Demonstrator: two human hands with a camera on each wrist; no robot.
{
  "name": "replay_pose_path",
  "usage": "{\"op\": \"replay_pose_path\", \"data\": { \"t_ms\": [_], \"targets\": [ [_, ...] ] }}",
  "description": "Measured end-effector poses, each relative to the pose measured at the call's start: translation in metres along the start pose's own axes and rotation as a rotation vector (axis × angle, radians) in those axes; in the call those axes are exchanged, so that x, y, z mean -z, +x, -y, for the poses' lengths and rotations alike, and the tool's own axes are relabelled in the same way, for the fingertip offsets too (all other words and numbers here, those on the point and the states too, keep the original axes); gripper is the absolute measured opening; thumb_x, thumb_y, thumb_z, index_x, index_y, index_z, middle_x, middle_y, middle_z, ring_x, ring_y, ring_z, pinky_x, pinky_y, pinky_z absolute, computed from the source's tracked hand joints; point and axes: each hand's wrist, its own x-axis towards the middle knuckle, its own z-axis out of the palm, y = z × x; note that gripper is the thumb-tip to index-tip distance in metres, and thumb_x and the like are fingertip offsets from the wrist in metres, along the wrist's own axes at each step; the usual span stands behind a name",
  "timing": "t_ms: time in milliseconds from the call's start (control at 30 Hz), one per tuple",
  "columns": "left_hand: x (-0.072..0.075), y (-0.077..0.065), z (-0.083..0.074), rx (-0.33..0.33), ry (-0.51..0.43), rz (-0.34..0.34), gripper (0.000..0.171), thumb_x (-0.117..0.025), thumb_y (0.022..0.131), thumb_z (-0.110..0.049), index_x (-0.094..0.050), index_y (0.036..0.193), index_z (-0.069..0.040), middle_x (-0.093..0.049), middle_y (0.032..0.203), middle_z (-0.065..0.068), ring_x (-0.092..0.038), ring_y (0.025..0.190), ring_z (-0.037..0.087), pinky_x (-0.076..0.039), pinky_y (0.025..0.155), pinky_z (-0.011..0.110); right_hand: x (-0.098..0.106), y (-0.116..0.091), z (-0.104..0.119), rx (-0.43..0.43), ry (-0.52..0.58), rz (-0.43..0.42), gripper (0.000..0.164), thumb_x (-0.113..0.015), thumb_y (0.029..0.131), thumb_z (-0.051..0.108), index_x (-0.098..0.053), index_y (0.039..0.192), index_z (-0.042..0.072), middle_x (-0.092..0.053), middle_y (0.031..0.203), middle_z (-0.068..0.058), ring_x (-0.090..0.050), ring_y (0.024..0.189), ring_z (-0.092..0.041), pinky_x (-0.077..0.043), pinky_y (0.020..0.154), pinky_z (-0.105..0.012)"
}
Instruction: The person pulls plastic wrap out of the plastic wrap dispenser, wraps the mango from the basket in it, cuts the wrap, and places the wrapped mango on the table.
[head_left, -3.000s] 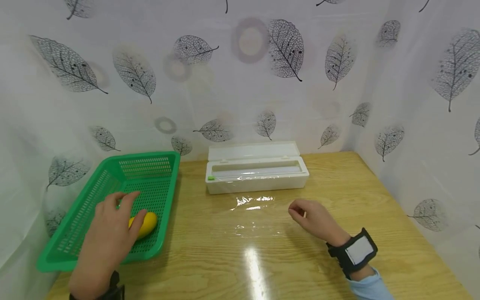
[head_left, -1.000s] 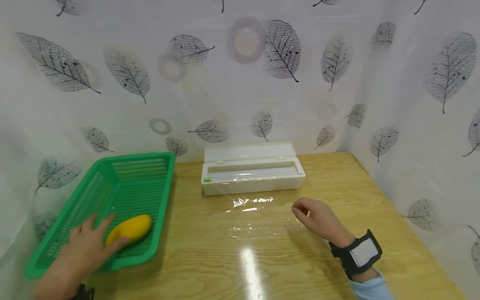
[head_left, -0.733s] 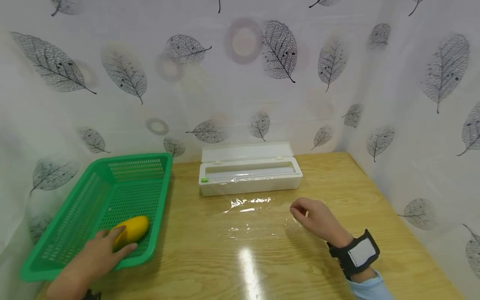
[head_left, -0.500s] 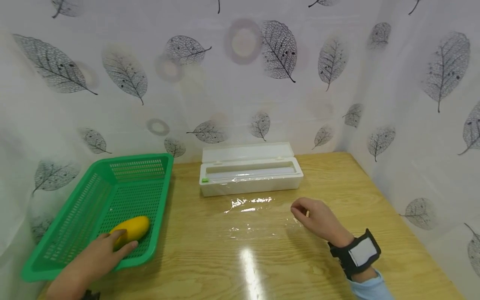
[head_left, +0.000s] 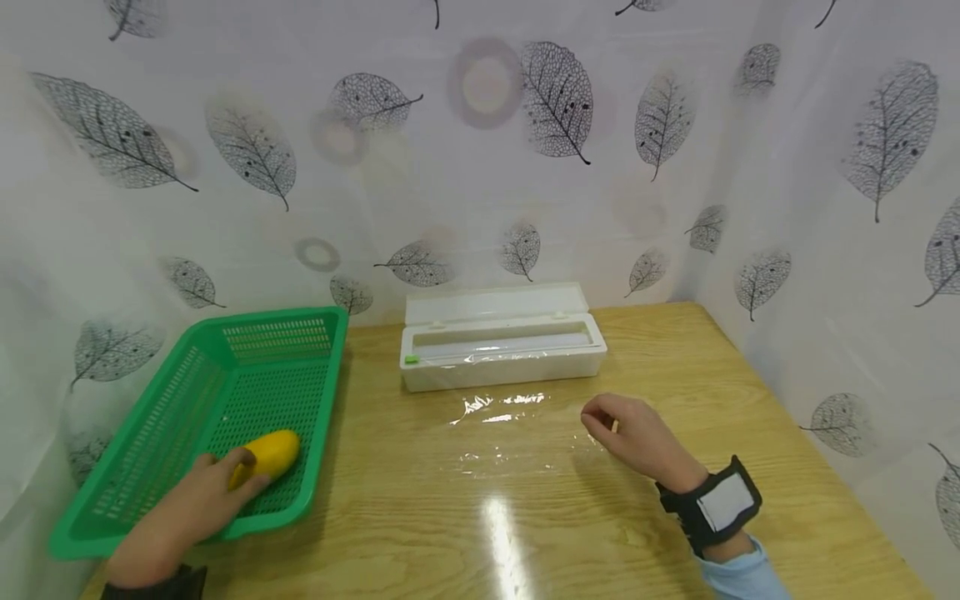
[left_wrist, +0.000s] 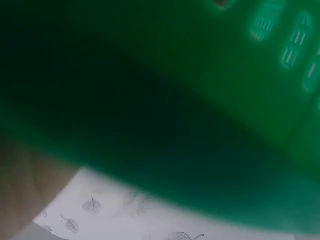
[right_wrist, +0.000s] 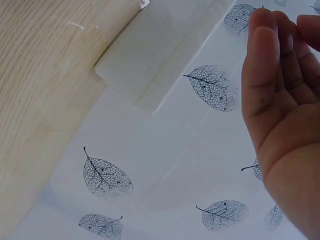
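Note:
A yellow mango [head_left: 276, 454] lies on the floor of the green plastic basket [head_left: 339, 392]. My left hand [head_left: 198, 500] reaches over the near rim and grips the mango's near end, thumb on one side and fingers on the other. In the left wrist view the basket wall [left_wrist: 215, 90] fills most of the picture, hiding mango and fingers. Low over the table, my right hand [head_left: 630, 433] stays beside the plastic wrap [head_left: 502, 458], fingers loosely bent. Nothing shows between those fingers [right_wrist: 262, 65] in the right wrist view.
A white wrap dispenser [head_left: 502, 371] stands at the back with its lid [head_left: 495, 304] up. Its clear film runs forward over the wooden table [head_left: 420, 533]. A leaf-patterned white curtain [head_left: 465, 183] encloses the back and sides.
My left hand has moved from above the basket, drawn back, and closed on the mango's near end. The right hand keeps its place; the view has shifted slightly.

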Motion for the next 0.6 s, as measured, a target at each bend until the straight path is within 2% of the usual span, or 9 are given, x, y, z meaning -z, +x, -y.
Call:
{"op": "replay_pose_path", "data": {
  "t_ms": [133, 267, 400, 533, 600],
  "targets": [
    [-0.0010, 0.0038, 0.0011, 0.031, -0.008, 0.008, 0.052, -0.061, 0.098, -0.036, -0.048, 0.120, 0.009, -0.049, 0.101, 0.037, -0.056, 0.086, 0.038, -0.050, 0.069, 0.052, 0.0011, 0.0001, 0.0010, -0.015, -0.002, 0.015, 0.008, -0.070, 0.089, 0.004, -0.070, 0.089, 0.011, -0.061, 0.077, 0.013, -0.053, 0.069, 0.001, -0.049, 0.060, -0.023],
    [-0.0022, 0.0052, 0.0010, 0.054, 0.005, 0.020, 0.067, -0.063, 0.096, -0.038, -0.039, 0.131, 0.013, -0.042, 0.105, 0.044, -0.058, 0.084, 0.041, -0.051, 0.068, 0.054, 0.0018, -0.0001, 0.0020, -0.022, -0.004, 0.025, 0.007, -0.069, 0.090, 0.004, -0.071, 0.090, 0.011, -0.061, 0.077, 0.013, -0.053, 0.069, 0.001, -0.049, 0.061, -0.022],
    [-0.0033, 0.0060, 0.0007, 0.051, 0.025, -0.006, 0.069, -0.066, 0.095, -0.035, -0.037, 0.138, 0.010, -0.038, 0.107, 0.047, -0.056, 0.085, 0.049, -0.050, 0.067, 0.059, 0.0026, -0.0002, 0.0026, -0.006, -0.001, 0.017, 0.006, -0.069, 0.090, 0.004, -0.071, 0.090, 0.010, -0.062, 0.077, 0.012, -0.054, 0.069, 0.002, -0.049, 0.060, -0.023],
    [-0.0052, 0.0069, 0.0005, 0.015, 0.023, -0.058, 0.064, -0.073, 0.089, -0.029, -0.043, 0.135, 0.004, -0.033, 0.114, 0.051, -0.044, 0.095, 0.066, -0.045, 0.071, 0.071, 0.0031, -0.0015, 0.0017, 0.023, 0.004, -0.003, 0.006, -0.069, 0.090, 0.004, -0.071, 0.090, 0.009, -0.063, 0.078, 0.011, -0.055, 0.069, 0.002, -0.050, 0.060, -0.023],
    [-0.0059, 0.0076, -0.0001, -0.002, 0.007, -0.074, 0.063, -0.077, 0.086, -0.025, -0.045, 0.131, 0.004, -0.031, 0.120, 0.051, -0.039, 0.101, 0.071, -0.042, 0.075, 0.075, 0.0030, -0.0022, 0.0013, 0.032, 0.004, -0.014, 0.006, -0.070, 0.090, 0.004, -0.071, 0.090, 0.010, -0.063, 0.078, 0.011, -0.055, 0.069, 0.002, -0.050, 0.060, -0.023]
  ]
}}
